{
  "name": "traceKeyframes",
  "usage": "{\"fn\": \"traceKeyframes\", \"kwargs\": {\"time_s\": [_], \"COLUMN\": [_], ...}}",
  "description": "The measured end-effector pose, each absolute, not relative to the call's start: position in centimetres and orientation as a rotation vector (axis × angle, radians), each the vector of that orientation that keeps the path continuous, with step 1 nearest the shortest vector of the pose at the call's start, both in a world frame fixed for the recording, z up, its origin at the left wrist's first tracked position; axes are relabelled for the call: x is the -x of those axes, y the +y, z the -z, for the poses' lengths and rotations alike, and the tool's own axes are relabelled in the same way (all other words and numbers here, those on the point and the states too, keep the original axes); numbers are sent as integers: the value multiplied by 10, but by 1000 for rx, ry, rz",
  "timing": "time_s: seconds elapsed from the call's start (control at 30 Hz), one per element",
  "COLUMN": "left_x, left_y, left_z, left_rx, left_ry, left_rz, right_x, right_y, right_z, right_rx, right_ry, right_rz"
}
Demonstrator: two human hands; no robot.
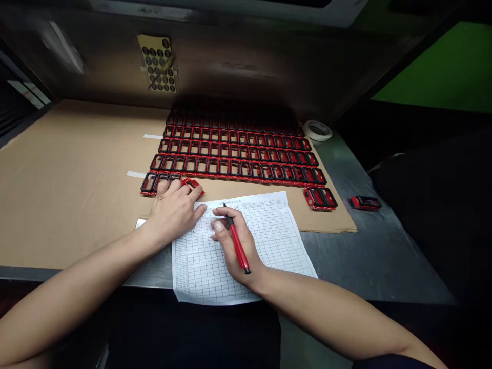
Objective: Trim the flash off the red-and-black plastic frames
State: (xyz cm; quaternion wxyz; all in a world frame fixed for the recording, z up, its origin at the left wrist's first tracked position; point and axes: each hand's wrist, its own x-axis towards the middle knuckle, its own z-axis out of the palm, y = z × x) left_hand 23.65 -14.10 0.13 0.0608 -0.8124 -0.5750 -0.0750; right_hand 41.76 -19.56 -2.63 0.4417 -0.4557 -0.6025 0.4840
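Two bare hands over a grey metal table (346, 261), forearms reaching in across the front edge. Right hand (242, 246) closed around a slim red pen with black ends (239, 247), thumb and fingers about the barrel, tip slanting toward the far edge of the sheet beneath; unclear whether touching paper. Under this hand, a white paper sheet printed with a grid (277, 230), lying at the table's front edge, near left corner jutting slightly past. Left hand (175, 207) palm down at the sheet's far left corner, fingers spread over small rectangular frames in black and red (149, 182) in a short row; fingertips partly hidden, so impossible to tell whether gripping or merely resting. Just beside the fingers, one tilted red frame (194, 185).

Beyond, several long, close-set rows of matching frames (219, 151) on a flat brown cardboard sheet (77, 179), stretching from its middle to its right edge. Near the cardboard's front right corner, a small cluster of frames (320, 198); past its right edge, on bare metal, a single red and black piece (365, 203). At its far right corner, a cream roll of tape (318, 130).
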Motion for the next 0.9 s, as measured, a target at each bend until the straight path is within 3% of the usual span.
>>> {"fn": "traceKeyframes", "kwargs": {"time_s": [0.57,0.9], "left_x": [-238,-247], "left_y": [-141,-134], "left_z": [-13,-19], "left_rx": [2260,2315], "left_ry": [-1589,-1892], "left_rz": [89,140], "right_x": [-419,-418], "right_y": [-187,-186], "right_z": [21,18], "right_rx": [1083,1071], "right_ry": [-1487,-1466], "right_rz": [-1171,-1178]}}
